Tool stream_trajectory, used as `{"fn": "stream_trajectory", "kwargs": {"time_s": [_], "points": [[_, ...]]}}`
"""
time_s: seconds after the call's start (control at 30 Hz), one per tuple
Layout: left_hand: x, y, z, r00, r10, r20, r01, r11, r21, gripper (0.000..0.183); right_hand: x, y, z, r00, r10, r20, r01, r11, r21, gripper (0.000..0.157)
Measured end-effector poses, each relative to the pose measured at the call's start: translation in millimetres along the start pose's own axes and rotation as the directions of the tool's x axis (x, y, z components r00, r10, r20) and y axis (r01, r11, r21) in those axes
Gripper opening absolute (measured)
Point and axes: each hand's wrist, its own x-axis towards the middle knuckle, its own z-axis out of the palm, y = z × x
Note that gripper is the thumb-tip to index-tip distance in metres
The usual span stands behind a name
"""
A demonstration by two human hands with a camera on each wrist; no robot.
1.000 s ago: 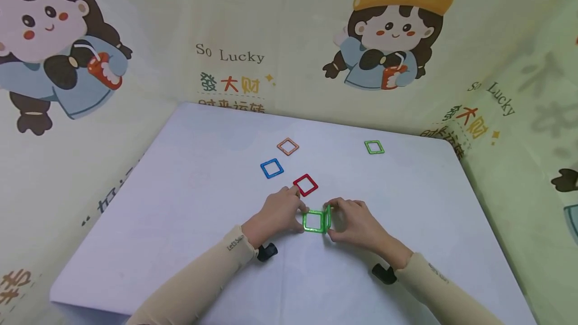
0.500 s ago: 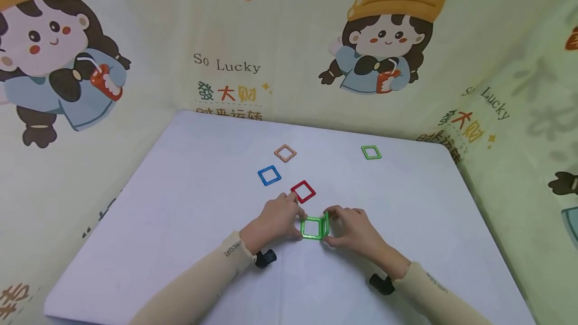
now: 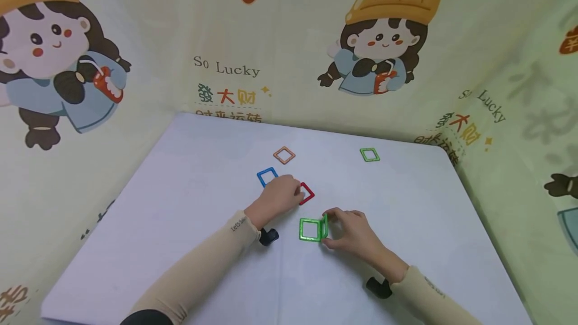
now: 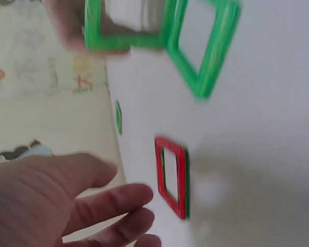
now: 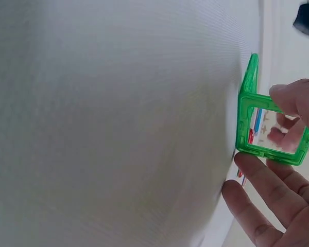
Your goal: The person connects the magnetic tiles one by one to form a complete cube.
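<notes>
Two green magnetic tiles, open square frames, meet at an edge near the table's middle. One green tile (image 3: 301,229) lies flat; the upright green tile (image 5: 243,123) stands at its right side. My right hand (image 3: 354,229) holds the upright one between thumb and fingers. My left hand (image 3: 281,195) is over the table beside a red magnetic tile (image 4: 182,180) and partly hides it in the head view. In the left wrist view its fingers are extended, with a gap to the red tile. A green edge shows along the red tile's underside there.
Behind the left hand lies a blue tile (image 3: 265,171), partly covered by it. An orange tile (image 3: 278,151) lies farther back, and another green tile (image 3: 368,149) at the back right. A printed cloth (image 3: 289,64) hangs behind the white table (image 3: 203,174).
My left hand has let go of the flat green tile and moved up and forward to the red tile. The right hand stays on the upright green tile. The head view has tilted slightly.
</notes>
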Motion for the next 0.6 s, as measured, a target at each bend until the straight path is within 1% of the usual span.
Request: {"fn": "stream_trajectory", "kwargs": {"time_s": [0.03, 0.1, 0.23, 0.3, 0.47, 0.6], "points": [[4.7, -2.0, -0.7, 1.0, -0.01, -0.015, 0.01, 1.0, 0.002, 0.02, 0, 0, 0.3, 1.0, 0.005, 0.003, -0.005, 1.0, -0.003, 0.058], [13.1, -5.1, -1.5, 0.999, -0.035, -0.022, 0.036, 0.999, 0.014, 0.017, -1, 0, 0.8, 1.0, 0.016, 0.008, -0.016, 1.0, -0.005, 0.058], [25.1, -7.2, 1.0, 0.997, -0.073, 0.02, 0.073, 0.997, 0.026, 0.014, -2, 0, 2.0, 0.999, 0.04, 0.017, -0.04, 0.999, -0.008, 0.059], [28.9, -7.1, 3.6, 0.997, -0.076, 0.034, 0.075, 0.996, 0.041, 0.013, -3, 1, 1.9, 0.999, 0.041, 0.013, -0.04, 0.999, -0.006, 0.058], [32.0, -4.5, 8.2, 0.994, -0.093, 0.052, 0.088, 0.992, 0.095, 0.012, -4, 1, -0.3, 1.0, 0.023, 0.001, -0.023, 1.0, 0.016, 0.057], [32.5, -1.2, 8.0, 0.994, -0.101, 0.051, 0.096, 0.99, 0.108, 0.015, -3, 0, -2.2, 0.999, 0.034, 0.003, -0.034, 0.999, 0.021, 0.056]]}}
